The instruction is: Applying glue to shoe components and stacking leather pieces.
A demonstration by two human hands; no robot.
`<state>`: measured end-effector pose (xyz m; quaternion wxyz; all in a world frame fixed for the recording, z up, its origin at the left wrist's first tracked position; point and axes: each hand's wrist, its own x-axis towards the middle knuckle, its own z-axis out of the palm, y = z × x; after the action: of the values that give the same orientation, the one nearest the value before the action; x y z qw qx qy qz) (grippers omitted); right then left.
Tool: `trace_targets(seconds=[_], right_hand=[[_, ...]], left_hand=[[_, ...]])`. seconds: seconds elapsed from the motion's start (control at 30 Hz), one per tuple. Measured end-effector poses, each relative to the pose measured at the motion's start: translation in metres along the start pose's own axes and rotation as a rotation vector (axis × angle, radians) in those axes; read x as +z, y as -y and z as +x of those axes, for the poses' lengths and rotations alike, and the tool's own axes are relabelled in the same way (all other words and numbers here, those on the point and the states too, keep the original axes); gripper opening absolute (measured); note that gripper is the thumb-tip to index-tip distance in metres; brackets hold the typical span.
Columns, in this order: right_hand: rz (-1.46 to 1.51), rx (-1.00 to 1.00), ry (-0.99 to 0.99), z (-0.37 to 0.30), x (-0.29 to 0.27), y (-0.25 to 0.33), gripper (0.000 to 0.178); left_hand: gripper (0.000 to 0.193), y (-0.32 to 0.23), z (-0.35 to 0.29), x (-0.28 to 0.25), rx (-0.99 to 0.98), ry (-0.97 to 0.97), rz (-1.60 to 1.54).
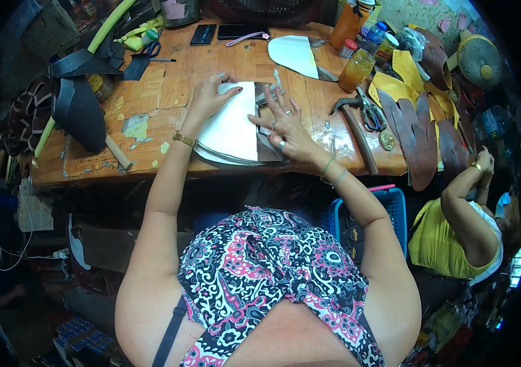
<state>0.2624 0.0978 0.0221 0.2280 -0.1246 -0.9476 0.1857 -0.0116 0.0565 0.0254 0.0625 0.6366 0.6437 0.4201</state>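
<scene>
A curved white sheet (230,131) lies on the wooden table in front of me, with dark edges of more layers showing beneath its near rim. My left hand (210,101) rests at its far left edge, thumb stretched over the white surface and the other fingers partly bent beyond the edge. Along its right side is a dark brown, leather-like piece (268,150). Over that piece my right hand (289,131) is spread, some fingers raised and one fingertip at the white sheet's right border. Whatever lies directly under the right palm is hidden.
A hammer (358,134) and scissors (371,115) lie right of my hands. Beyond them are jars (355,70) and brown leather pieces (416,134). Another white piece (293,54) lies farther back. Dark material (80,113) hangs over the left edge. A co-worker (459,229) sits at right.
</scene>
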Motion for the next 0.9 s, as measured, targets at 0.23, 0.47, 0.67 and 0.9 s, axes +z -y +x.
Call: trace_targets(seconds=[0.23,0.47,0.67,0.9], right_hand=[[-0.122,-0.149,0.021,-0.019,-0.013,0.02,0.057],[-0.055,-0.045,-0.299,-0.02,-0.047,-0.002,0.051],[0.177,0.229,-0.587,-0.064,-0.052,-0.034,0.044],[0.005,0.189,-0.733,-0.066,-0.048,-0.026,0.037]], left_hand=[[0.034,-0.002,0.0,-0.002,-0.027,0.014,0.016],[0.031,0.023,0.006,-0.001,-0.025,0.018,-0.118],[0.024,0.002,0.081,-0.019,0.04,0.114,-0.587],[0.025,0.005,0.201,0.043,0.086,0.109,-0.57]])
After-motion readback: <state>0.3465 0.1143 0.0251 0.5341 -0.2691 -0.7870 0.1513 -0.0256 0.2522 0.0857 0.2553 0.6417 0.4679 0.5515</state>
